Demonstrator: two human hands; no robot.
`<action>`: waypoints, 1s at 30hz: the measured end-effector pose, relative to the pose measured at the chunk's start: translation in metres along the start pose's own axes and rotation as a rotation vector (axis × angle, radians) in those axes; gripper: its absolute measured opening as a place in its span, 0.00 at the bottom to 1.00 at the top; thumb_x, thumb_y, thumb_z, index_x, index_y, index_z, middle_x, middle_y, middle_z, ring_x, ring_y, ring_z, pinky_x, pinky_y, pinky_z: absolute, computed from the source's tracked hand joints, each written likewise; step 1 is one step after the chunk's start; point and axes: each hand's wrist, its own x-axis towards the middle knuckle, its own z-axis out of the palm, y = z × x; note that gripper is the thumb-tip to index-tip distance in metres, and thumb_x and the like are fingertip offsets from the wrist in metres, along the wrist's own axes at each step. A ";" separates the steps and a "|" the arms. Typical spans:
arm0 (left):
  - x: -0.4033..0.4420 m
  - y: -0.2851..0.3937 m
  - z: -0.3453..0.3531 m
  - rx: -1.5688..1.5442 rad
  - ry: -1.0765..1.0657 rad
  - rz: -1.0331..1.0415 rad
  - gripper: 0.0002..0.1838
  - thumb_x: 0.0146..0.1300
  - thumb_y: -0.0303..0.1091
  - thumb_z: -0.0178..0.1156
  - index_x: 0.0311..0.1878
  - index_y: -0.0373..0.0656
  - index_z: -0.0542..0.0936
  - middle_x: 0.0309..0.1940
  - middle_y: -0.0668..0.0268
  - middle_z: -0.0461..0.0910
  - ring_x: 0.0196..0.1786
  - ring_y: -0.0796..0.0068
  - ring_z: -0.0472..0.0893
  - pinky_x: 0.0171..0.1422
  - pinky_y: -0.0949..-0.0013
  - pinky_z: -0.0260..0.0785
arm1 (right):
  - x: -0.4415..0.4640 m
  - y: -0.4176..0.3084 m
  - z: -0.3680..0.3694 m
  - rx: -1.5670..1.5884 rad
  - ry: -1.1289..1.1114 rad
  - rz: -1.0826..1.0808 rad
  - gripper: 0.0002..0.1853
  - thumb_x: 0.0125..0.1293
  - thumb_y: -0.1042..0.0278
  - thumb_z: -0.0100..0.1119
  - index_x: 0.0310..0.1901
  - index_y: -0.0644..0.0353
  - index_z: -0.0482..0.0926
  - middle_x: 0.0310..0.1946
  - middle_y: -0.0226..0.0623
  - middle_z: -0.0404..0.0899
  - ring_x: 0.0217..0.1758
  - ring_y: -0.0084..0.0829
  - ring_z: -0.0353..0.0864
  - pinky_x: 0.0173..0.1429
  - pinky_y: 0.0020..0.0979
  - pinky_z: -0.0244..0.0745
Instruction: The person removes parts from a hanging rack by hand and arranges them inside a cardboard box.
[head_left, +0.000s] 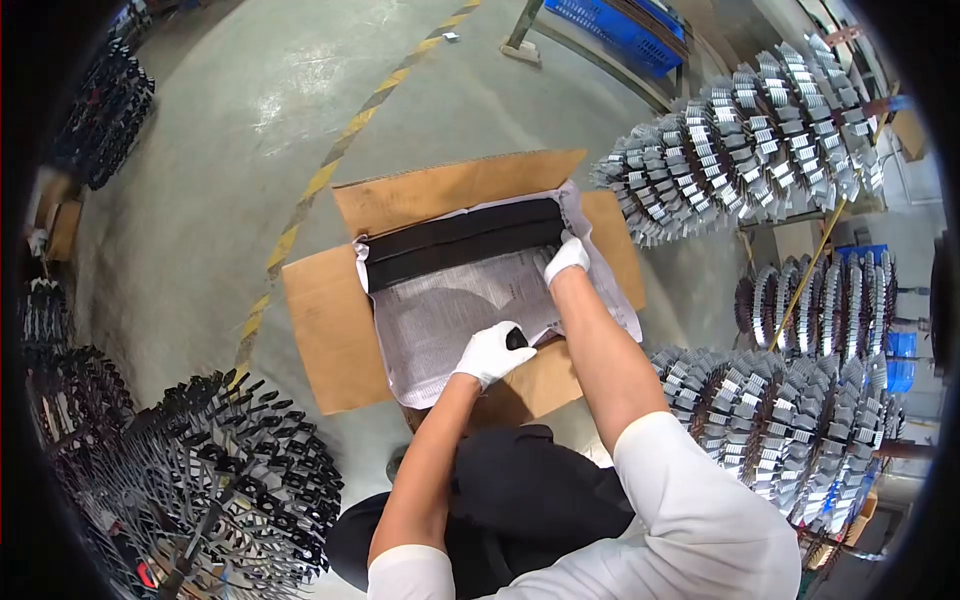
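Note:
An open cardboard box [335, 330] stands on the floor in front of me, lined with thin printed paper [440, 310]. Two long rows of black parts [465, 240] lie side by side along the box's far side. My left hand [490, 356], in a white glove, is closed around a small black part [516, 339] above the near edge. At the right end of the rows, my white-gloved right hand [567, 260] reaches down with bent fingers closed at a dark piece. That piece is mostly hidden by the glove, so its kind is unclear.
Racks hung with many grey metal pieces [740, 140] stand close on the right. Black parts on a rack [240, 470] crowd the lower left. Yellow-black floor tape [330, 170] runs left of the box. A blue crate [620, 30] sits at the back.

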 end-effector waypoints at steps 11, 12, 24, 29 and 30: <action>0.001 0.004 0.000 0.017 -0.018 -0.025 0.23 0.52 0.50 0.72 0.44 0.42 0.83 0.39 0.52 0.86 0.44 0.51 0.85 0.51 0.58 0.77 | -0.017 -0.008 0.008 0.205 0.085 0.043 0.18 0.71 0.54 0.58 0.58 0.49 0.81 0.56 0.31 0.82 0.53 0.39 0.81 0.61 0.50 0.73; 0.001 0.004 -0.001 0.016 -0.011 -0.017 0.23 0.53 0.50 0.72 0.44 0.43 0.83 0.39 0.52 0.85 0.44 0.51 0.85 0.51 0.57 0.77 | -0.013 -0.008 0.007 0.182 0.099 0.031 0.19 0.71 0.53 0.58 0.59 0.49 0.80 0.58 0.31 0.81 0.53 0.40 0.81 0.63 0.50 0.72; -0.003 0.007 -0.025 0.015 0.518 -0.030 0.28 0.53 0.44 0.73 0.56 0.44 0.81 0.46 0.52 0.85 0.49 0.52 0.85 0.56 0.58 0.77 | -0.184 -0.009 -0.051 -0.763 -0.755 -0.127 0.19 0.68 0.61 0.65 0.55 0.64 0.83 0.43 0.30 0.85 0.42 0.26 0.80 0.47 0.31 0.76; -0.031 0.009 -0.051 0.211 0.581 0.039 0.26 0.52 0.35 0.71 0.57 0.43 0.80 0.44 0.52 0.86 0.46 0.53 0.86 0.52 0.60 0.79 | -0.211 0.036 -0.034 -1.061 -1.107 -0.342 0.16 0.66 0.64 0.61 0.49 0.67 0.86 0.36 0.37 0.87 0.38 0.23 0.82 0.44 0.28 0.77; -0.041 0.011 -0.060 0.227 0.556 0.040 0.29 0.53 0.35 0.70 0.60 0.42 0.79 0.46 0.50 0.85 0.48 0.51 0.86 0.52 0.59 0.79 | -0.214 0.044 -0.029 -1.105 -1.090 -0.304 0.16 0.65 0.63 0.61 0.47 0.66 0.86 0.33 0.39 0.87 0.37 0.25 0.84 0.43 0.30 0.77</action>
